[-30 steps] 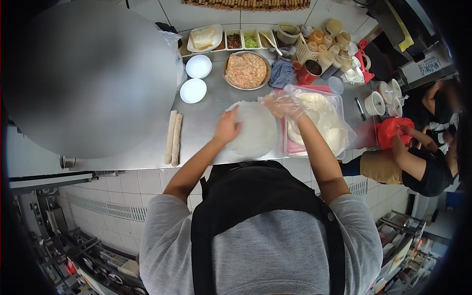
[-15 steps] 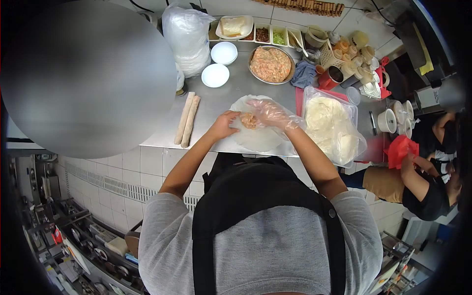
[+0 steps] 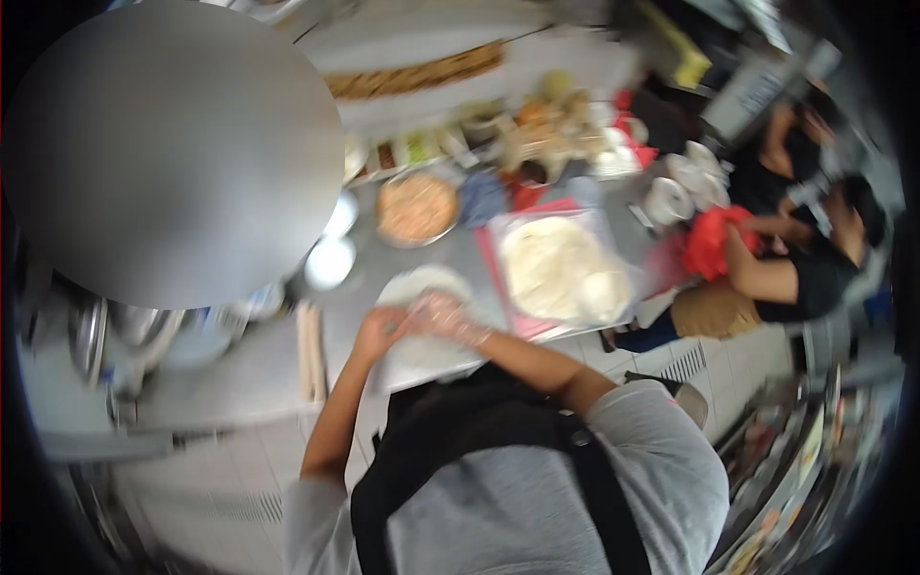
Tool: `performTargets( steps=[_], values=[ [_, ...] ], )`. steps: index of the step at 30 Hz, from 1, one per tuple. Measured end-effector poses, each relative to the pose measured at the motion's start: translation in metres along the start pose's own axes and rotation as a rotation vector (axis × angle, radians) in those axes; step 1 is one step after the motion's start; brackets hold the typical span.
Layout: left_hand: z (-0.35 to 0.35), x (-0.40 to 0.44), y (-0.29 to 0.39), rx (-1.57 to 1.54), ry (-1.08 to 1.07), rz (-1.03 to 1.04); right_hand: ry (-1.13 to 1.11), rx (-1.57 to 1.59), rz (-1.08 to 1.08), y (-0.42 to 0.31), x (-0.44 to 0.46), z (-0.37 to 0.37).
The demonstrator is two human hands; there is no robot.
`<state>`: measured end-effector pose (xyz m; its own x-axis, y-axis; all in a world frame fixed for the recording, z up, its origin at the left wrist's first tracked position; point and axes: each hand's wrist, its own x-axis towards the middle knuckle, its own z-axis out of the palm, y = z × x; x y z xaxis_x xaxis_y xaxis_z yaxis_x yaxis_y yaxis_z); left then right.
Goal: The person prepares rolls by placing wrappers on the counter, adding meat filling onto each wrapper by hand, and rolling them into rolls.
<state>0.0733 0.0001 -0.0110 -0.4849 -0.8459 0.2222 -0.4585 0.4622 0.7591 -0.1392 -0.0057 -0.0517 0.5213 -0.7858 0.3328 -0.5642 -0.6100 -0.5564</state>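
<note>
A thin, round, pale dough sheet (image 3: 426, 278) lies on the metal table in front of me. My bare left hand (image 3: 380, 333) is at its left side, fingers bent toward the middle. Over the sheet's middle is my right hand (image 3: 441, 316), in a clear plastic glove, close against the left fingertips. Both hands are blurred, and they hide the lump of filling seen on the sheet earlier. Left of the sheet lie two long floured rolling pins (image 3: 311, 353). A metal bowl of orange-pink minced filling (image 3: 417, 208) stands behind it.
A plastic-covered tray of pale dough (image 3: 551, 264) sits on a red board to the right. White bowls (image 3: 331, 263) stand at the back left, near several containers of toppings (image 3: 417, 149). Two people stand at the right, one with a red bag (image 3: 717, 241). A grey blur covers the upper left.
My view has swung and tilted, shifting the table leftward in the picture. My gloved right hand has come closer to my left hand, and the filling lump is now covered.
</note>
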Motion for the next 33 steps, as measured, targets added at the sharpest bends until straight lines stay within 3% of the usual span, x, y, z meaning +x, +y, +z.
performTargets(
  steps=[1,2,4,6,7,9,12,14,16,17,18,20,23,25,26,28,33],
  values=[
    [0.007,-0.003,-0.021,0.005,0.015,0.062,0.006,-0.191,-0.028,0.021,-0.005,0.028],
    [0.004,-0.003,-0.020,0.015,-0.022,0.015,0.107,0.020,-0.036,0.012,-0.008,0.012],
    [0.011,-0.001,-0.023,-0.053,-0.048,-0.045,-0.098,-0.052,0.012,-0.016,0.000,-0.016],
    [0.017,0.007,-0.018,0.074,-0.087,0.134,-0.431,-0.099,0.276,-0.036,0.015,-0.035],
    [0.021,0.016,-0.015,0.071,-0.100,0.165,-0.407,-0.114,0.296,-0.034,0.015,-0.038],
    [0.026,0.009,-0.005,-0.071,-0.148,-0.055,-0.233,-0.027,0.284,-0.047,0.019,-0.044],
    [0.029,0.008,0.000,-0.279,-0.105,-0.207,-0.152,0.111,0.386,-0.070,0.018,-0.084],
    [0.024,0.006,0.004,-0.170,-0.095,0.012,-0.133,0.071,0.327,-0.056,0.003,-0.055],
    [0.012,-0.003,0.018,0.074,0.008,0.040,0.007,0.014,0.145,-0.039,-0.009,-0.021],
    [0.007,-0.008,0.017,0.031,-0.030,-0.040,0.045,-0.061,-0.010,-0.045,-0.010,-0.029],
    [0.004,-0.015,0.009,0.041,-0.057,-0.057,-0.164,-0.179,0.077,-0.068,-0.002,-0.049],
    [-0.002,-0.028,-0.011,0.120,-0.108,-0.024,-0.373,-0.315,0.126,-0.059,0.009,-0.042],
    [-0.007,-0.034,0.000,0.124,-0.100,-0.170,-0.243,-0.316,-0.073,-0.009,0.003,0.000],
    [-0.008,-0.036,0.002,0.117,-0.055,-0.209,-0.249,-0.060,0.118,0.017,0.005,0.005],
    [-0.006,-0.037,0.001,0.106,-0.065,-0.210,-0.268,-0.047,0.092,0.008,0.006,-0.003],
    [-0.005,-0.041,-0.001,0.092,-0.064,-0.219,-0.058,0.183,0.315,-0.022,0.013,-0.035],
    [-0.005,-0.044,-0.014,0.064,0.114,-0.106,-0.121,0.129,0.114,-0.047,0.025,-0.039]
  ],
)
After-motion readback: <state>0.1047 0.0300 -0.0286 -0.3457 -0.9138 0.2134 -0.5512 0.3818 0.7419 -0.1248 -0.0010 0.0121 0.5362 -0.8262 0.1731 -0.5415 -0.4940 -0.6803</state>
